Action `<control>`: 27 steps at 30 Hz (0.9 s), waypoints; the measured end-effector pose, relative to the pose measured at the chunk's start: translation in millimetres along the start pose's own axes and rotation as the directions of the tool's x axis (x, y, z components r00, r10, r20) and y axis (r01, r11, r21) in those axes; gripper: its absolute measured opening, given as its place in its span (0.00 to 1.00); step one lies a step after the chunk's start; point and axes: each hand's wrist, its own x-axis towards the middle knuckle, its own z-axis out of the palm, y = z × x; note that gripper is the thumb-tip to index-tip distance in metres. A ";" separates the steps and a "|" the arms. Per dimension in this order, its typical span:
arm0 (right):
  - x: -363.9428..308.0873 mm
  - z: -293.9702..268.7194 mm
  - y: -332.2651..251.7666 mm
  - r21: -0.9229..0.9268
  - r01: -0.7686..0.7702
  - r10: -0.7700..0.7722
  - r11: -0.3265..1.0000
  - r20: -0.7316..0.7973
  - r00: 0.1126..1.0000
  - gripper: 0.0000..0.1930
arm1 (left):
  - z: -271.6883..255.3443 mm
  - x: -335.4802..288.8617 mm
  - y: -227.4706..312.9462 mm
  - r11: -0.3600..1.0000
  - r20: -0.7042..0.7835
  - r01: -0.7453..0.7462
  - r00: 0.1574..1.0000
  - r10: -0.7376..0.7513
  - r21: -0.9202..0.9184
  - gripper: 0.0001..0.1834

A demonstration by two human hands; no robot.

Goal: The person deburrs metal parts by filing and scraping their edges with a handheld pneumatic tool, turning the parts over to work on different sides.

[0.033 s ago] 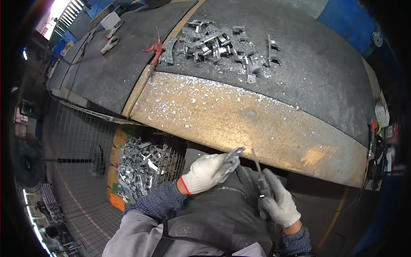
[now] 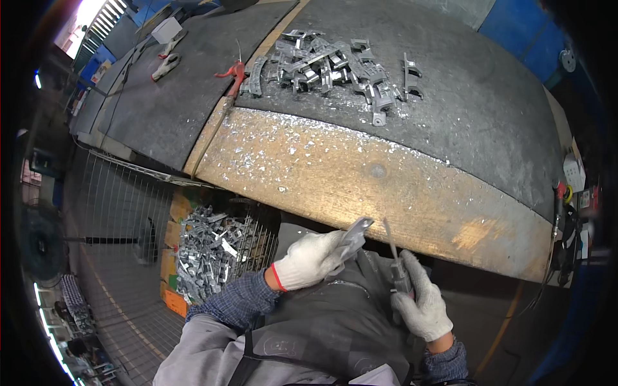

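My left hand (image 2: 309, 260), in a white knit glove with a red cuff, is closed around a grey metal bracket (image 2: 354, 239) in front of my apron. The bracket's far end points up toward the table's front edge. Closed in my gloved right hand (image 2: 421, 302) is a dark-handled tool with a thin straight shaft (image 2: 390, 237), much like a file; its exact kind is unclear. The shaft points away from me, just right of the bracket and apart from it. A pile of similar metal brackets (image 2: 335, 64) lies on the table's dark mat.
The wooden table edge (image 2: 309, 167) is strewn with metal flakes. A red air blow gun (image 2: 235, 76) lies left of the pile. Below, on the left, a wire-sided bin (image 2: 264, 235) holds many metal parts (image 2: 209, 254). A fan (image 2: 42, 241) stands further left.
The bracket in my left hand has shifted slightly up and to the right. The tool in my right hand has moved a little, its shaft showing more sharply now.
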 end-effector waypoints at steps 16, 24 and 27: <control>31.5 19.7 -1.7 -0.672 0.045 -0.110 0.739 -0.054 0.992 0.41 | 12.6 6.7 -31.9 0.088 0.181 0.171 0.976 0.122 -0.981 0.24; 26.0 -6.5 -23.5 -0.225 -0.151 0.156 0.963 0.003 0.988 0.40 | 10.3 8.6 -37.1 0.480 0.190 0.230 0.973 -0.131 -0.846 0.21; 12.3 -11.6 -22.7 -0.056 -0.268 0.274 0.962 0.181 0.944 0.40 | 21.5 15.5 -55.9 0.441 0.094 0.092 0.995 -0.018 -0.893 0.17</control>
